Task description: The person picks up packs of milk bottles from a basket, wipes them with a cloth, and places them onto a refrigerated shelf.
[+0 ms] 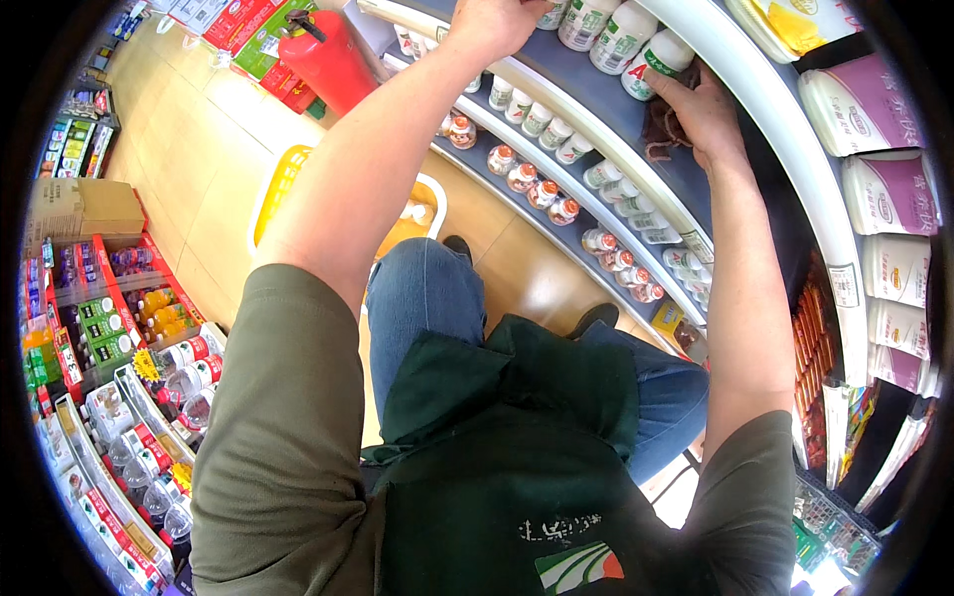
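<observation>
White plastic bottles with green and red labels (622, 37) stand in a row on a grey refrigerated shelf (551, 63). At the nearest bottle (662, 59) is my right hand (693, 112), its thumb against the label. Between this hand and the shelf is a dark brown cloth (659, 130) with a cord-like edge. My left hand (503, 26) reaches to the far end of the row, its fingertips by a bottle at the top edge; the frame does not settle whether it grips anything.
Lower shelves hold small white bottles (536, 119) and orange-capped bottles (533, 182). A yellow basket (279, 186) stands on the floor beside my knee, near a red fire extinguisher (324, 59). Bagged goods (868, 112) fill the shelf at right. Drink displays (134, 290) line the left.
</observation>
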Available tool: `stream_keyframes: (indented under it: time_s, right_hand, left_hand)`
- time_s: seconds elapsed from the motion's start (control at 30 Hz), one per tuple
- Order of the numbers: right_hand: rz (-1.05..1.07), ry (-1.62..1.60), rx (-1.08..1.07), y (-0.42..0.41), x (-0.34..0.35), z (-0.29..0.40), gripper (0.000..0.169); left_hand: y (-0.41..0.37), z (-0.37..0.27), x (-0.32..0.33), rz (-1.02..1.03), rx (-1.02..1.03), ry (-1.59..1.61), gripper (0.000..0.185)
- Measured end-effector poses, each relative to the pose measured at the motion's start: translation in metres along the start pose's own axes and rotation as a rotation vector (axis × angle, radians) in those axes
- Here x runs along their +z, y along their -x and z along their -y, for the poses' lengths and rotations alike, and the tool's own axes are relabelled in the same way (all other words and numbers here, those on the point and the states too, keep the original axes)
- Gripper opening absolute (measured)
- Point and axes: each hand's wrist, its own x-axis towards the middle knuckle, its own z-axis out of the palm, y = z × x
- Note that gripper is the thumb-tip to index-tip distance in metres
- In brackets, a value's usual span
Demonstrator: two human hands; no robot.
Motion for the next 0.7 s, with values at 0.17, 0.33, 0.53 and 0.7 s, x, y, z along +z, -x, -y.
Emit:
stream_keyframes:
  time_s: [0.17,0.33,0.53,0.7]
  right_hand:
    - [0.009,-0.030,-0.012,-0.003,0.001,-0.004,0.077]
    - [0.005,-0.028,0.054,-0.003,0.001,0.002,0.079]
    - [0.052,-0.100,0.040,-0.008,-0.002,-0.007,0.081]
    - [0.051,-0.202,0.082,0.001,-0.011,-0.003,0.081]
  left_hand:
    - [-0.005,0.002,0.003,0.001,0.013,0.075,0.022]
    - [-0.009,0.003,0.005,0.009,0.009,0.102,0.020]
    - [-0.007,0.005,-0.002,0.040,0.025,0.101,0.024]
    - [0.031,0.011,-0.063,-0.008,-0.006,0.101,0.029]
